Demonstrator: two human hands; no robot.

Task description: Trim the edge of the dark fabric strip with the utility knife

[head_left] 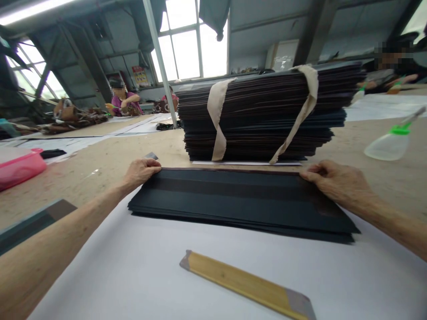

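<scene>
Now the left hand [142, 171] and the right hand [333, 180] pinch the far corners of the flat stack of black sheets [240, 202] on the white paper [133, 275]. They look thin, bendy and slippery, so holding both ends seems best.

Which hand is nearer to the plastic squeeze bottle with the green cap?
Right. The right hand rests on the flat dark stack just below-left of the bottle; the left hand is at the stack's far end.
</scene>
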